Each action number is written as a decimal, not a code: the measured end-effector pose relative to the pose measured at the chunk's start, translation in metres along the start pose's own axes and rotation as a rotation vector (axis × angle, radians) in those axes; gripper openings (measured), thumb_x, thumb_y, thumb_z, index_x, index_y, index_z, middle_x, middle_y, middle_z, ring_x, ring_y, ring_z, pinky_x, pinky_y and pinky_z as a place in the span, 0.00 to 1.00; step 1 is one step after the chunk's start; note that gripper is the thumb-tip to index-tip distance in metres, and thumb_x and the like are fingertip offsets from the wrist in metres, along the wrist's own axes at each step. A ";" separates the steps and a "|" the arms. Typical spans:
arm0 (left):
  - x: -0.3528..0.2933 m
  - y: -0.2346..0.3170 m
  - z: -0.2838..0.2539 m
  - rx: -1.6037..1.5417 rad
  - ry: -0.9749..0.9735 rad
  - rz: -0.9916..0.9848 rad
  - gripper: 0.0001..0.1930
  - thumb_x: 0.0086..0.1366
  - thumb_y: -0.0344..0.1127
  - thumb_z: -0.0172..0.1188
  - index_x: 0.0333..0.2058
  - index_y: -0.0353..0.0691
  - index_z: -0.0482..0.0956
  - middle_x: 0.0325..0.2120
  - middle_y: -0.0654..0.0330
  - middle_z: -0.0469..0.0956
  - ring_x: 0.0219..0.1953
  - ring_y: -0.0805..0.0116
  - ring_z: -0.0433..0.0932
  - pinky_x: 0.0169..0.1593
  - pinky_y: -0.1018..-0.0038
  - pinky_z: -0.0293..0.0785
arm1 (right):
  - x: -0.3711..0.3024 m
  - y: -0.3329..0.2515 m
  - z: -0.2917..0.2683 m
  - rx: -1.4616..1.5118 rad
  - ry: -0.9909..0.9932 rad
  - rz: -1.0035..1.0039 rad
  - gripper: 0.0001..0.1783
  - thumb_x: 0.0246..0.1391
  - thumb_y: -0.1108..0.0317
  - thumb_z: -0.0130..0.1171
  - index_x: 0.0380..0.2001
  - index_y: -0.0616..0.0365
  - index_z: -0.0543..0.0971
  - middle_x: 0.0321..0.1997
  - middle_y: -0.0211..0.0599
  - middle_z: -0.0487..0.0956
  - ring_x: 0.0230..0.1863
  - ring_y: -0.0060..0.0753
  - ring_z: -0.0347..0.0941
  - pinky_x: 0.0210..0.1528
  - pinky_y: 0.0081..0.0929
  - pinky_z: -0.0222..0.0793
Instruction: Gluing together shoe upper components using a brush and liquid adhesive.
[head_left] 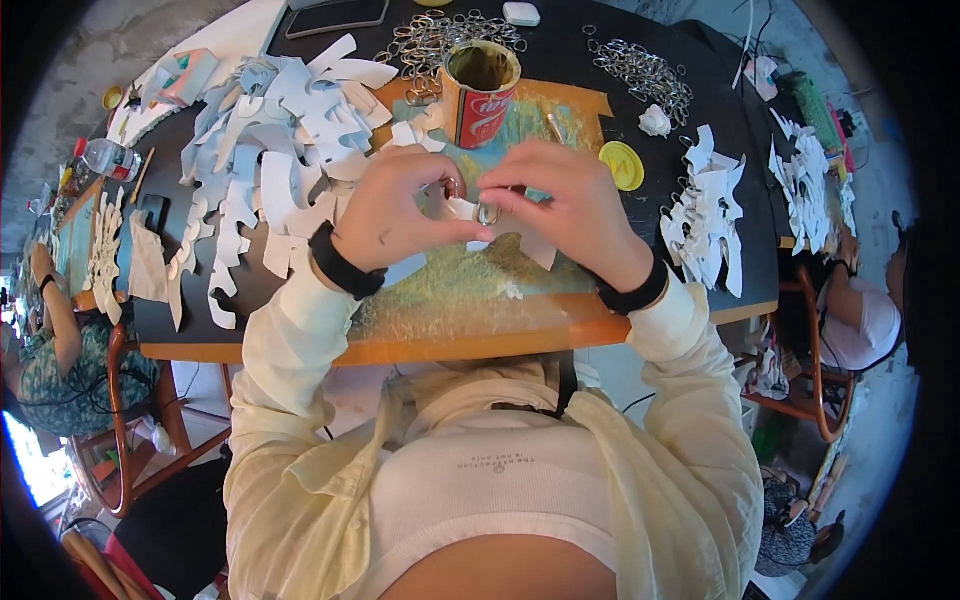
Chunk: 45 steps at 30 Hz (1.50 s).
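My left hand [400, 205] is closed on a white cut strip [462, 208], pinched between thumb and fingers over the board. My right hand [565, 195] meets it from the other side, fingertips closed at a small metal ring [488, 213] by the end of the strip. Below the right fingers a pale flat flap [530, 245] hangs; whether it belongs to the same piece is hidden by the hand. Just beyond both hands stands an open red can [487, 115] with smeared, dried residue around its rim.
Many white cut pieces [290, 130] heap up at the left. Metal rings [645, 75] lie at the back. More cut pieces [703, 215], a yellow lid [622, 165] and a crumpled white wad [655, 121] are on the right. Under my hands is a stained board [430, 315]. People sit at both sides.
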<state>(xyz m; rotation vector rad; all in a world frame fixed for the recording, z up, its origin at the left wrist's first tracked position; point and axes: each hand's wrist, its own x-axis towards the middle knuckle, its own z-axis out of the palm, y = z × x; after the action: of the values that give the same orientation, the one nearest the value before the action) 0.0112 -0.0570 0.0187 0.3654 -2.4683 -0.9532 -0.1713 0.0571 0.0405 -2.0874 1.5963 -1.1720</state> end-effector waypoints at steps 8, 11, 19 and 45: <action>-0.019 0.019 -0.006 0.769 0.456 0.592 0.10 0.39 0.38 0.64 0.23 0.50 0.73 0.23 0.73 0.72 0.31 0.71 0.69 0.35 0.75 0.64 | -0.021 -0.043 -0.029 -0.259 0.156 -0.202 0.18 0.41 0.64 0.68 0.38 0.55 0.80 0.33 0.35 0.78 0.31 0.36 0.76 0.31 0.25 0.71; -0.028 0.026 -0.009 0.917 0.516 0.658 0.09 0.40 0.37 0.59 0.25 0.53 0.73 0.27 0.76 0.74 0.31 0.73 0.68 0.36 0.77 0.62 | -0.025 -0.049 -0.031 -0.189 0.195 -0.035 0.14 0.44 0.70 0.65 0.37 0.56 0.80 0.34 0.37 0.79 0.34 0.38 0.76 0.34 0.26 0.72; -0.032 0.021 0.003 1.049 0.583 0.801 0.11 0.40 0.38 0.56 0.28 0.57 0.73 0.29 0.80 0.73 0.33 0.77 0.65 0.37 0.76 0.55 | -0.026 -0.043 -0.022 -0.112 0.088 0.063 0.09 0.43 0.74 0.64 0.32 0.55 0.81 0.33 0.35 0.79 0.37 0.38 0.74 0.39 0.28 0.69; -0.010 0.019 0.013 -0.098 0.150 0.239 0.13 0.35 0.33 0.72 0.26 0.50 0.83 0.20 0.72 0.75 0.27 0.70 0.66 0.37 0.75 0.59 | -0.039 -0.038 -0.014 -0.081 0.063 0.036 0.08 0.39 0.68 0.68 0.28 0.49 0.82 0.31 0.27 0.76 0.36 0.34 0.70 0.40 0.29 0.65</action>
<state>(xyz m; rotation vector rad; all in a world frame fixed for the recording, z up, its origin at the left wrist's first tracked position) 0.0115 -0.0318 0.0201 0.1016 -2.2588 -0.9064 -0.1584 0.1091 0.0566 -2.0809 1.7291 -1.1916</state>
